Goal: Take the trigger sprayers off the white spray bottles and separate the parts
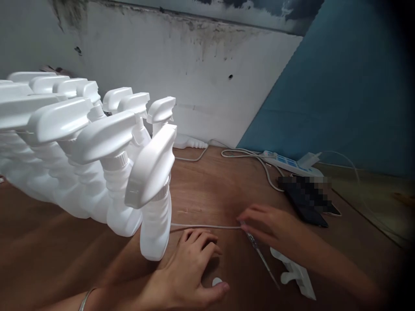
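My left hand [191, 268] rests palm down on the brown table, fingers spread and slightly bent. Under its thumb side lies a small white round piece [217, 282], partly covered by the thumb. My right hand [270, 226], a little blurred, has thumb and forefinger closed on the upper end of a slim, shiny, pointed tool [257, 249]; its exact kind is unclear. A white cord [207, 226] runs along the table to those fingertips. Just left of my left hand stands a white spray bottle [155, 229], the front one of a dense group of spray bottles [110, 134].
A crumpled white strip [296, 274] lies below my right forearm. Farther right are a dark phone-like object [303, 203], partly pixelated, and a white power strip [292, 163] with looping cables [259, 156]. Another white bottle [189, 141] lies by the stained wall [201, 77].
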Demonstrator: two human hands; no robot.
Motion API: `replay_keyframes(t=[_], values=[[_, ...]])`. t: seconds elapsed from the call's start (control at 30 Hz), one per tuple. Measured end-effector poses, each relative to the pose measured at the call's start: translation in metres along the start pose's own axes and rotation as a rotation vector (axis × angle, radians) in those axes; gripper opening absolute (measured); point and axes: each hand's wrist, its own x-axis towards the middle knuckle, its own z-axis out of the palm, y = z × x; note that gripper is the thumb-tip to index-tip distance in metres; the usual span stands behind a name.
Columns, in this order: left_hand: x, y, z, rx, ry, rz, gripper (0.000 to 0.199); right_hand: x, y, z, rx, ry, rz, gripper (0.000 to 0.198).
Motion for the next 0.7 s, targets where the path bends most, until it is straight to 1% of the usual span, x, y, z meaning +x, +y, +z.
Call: replay_keyframes(t=[0.07, 0.13, 0.17, 0.23, 0.3, 0.33, 0.4, 0.47, 0.53, 0.63, 0.7], values=[[-0.001, 0.001, 0.000, -0.006, 0.011, 0.003, 0.030, 0.013, -0.027, -0.008, 0.153, 0.176, -0.037, 0.021], [-0.001, 0.002, 0.000, 0.006, 0.012, -0.002, 0.028, 0.028, -0.058, -0.012, 0.341, 0.259, -0.163, 0.029], [-0.001, 0.002, 0.000, 0.013, 0.013, -0.016, 0.027, 0.035, -0.073, -0.012, 0.418, 0.297, -0.218, 0.037], [-0.002, 0.003, 0.000, 0.032, 0.011, -0.055, 0.027, 0.047, -0.100, -0.010, 0.542, 0.316, -0.306, 0.051], [-0.003, 0.004, -0.002, 0.060, 0.003, -0.089, 0.027, 0.057, -0.122, -0.009, 0.656, 0.298, -0.362, 0.058], [-0.003, 0.004, -0.003, 0.074, -0.006, -0.096, 0.027, 0.060, -0.131, -0.009, 0.716, 0.278, -0.384, 0.059], [-0.003, 0.006, -0.006, 0.088, -0.024, -0.098, 0.026, 0.064, -0.146, -0.010, 0.846, 0.226, -0.457, 0.051], [-0.002, 0.009, -0.008, 0.078, -0.035, -0.096, 0.027, 0.065, -0.154, -0.013, 0.944, 0.185, -0.543, 0.035], [0.000, 0.010, -0.007, 0.041, -0.023, -0.110, 0.029, 0.062, -0.154, -0.015, 0.998, 0.180, -0.564, 0.022], [0.001, 0.007, 0.002, -0.081, 0.071, -0.141, 0.035, 0.051, -0.139, -0.018, 1.087, 0.223, -0.438, 0.017], [0.000, 0.001, 0.009, -0.162, 0.120, -0.142, 0.038, 0.042, -0.119, -0.021, 1.179, 0.300, -0.313, 0.014]])
